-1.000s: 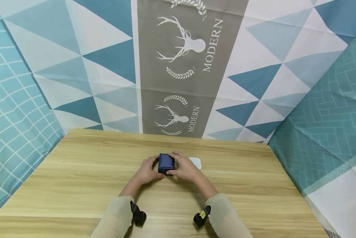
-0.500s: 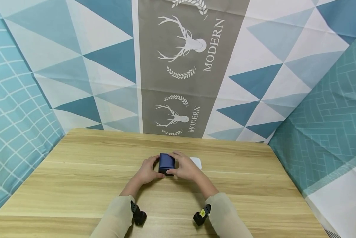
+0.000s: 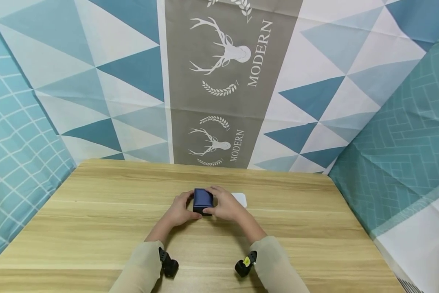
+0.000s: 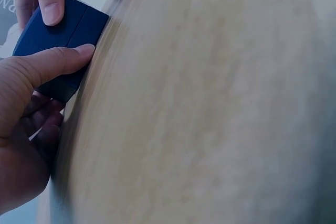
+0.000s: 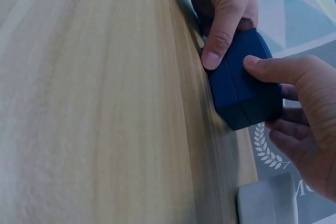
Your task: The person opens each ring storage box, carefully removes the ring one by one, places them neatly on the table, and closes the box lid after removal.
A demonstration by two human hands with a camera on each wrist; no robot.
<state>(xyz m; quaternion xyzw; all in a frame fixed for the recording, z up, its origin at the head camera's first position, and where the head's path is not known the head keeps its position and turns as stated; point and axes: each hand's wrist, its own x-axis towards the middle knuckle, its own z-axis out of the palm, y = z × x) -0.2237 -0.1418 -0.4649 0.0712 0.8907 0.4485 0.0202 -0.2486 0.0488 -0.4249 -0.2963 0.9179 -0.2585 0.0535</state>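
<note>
A small dark blue hinged-looking gift box stands on the wooden table, with a seam running around its side. My left hand grips it from the left, its thumb across the front of the lower part, below the seam. From the right, my right hand holds the lid part, its thumb on the front above the seam. In the right wrist view the box looks closed, the two halves meeting along the seam. Fingers behind the box are partly hidden.
A white rounded square object lies just right of the right hand; its side shows in the right wrist view. The wooden table reaches back to a patterned cloth wall. Black wrist cameras sit at both cuffs.
The head view has shifted slightly, moving the whole scene a little to the left. Both hands keep their hold on the box, which stays in the same place on the table.
</note>
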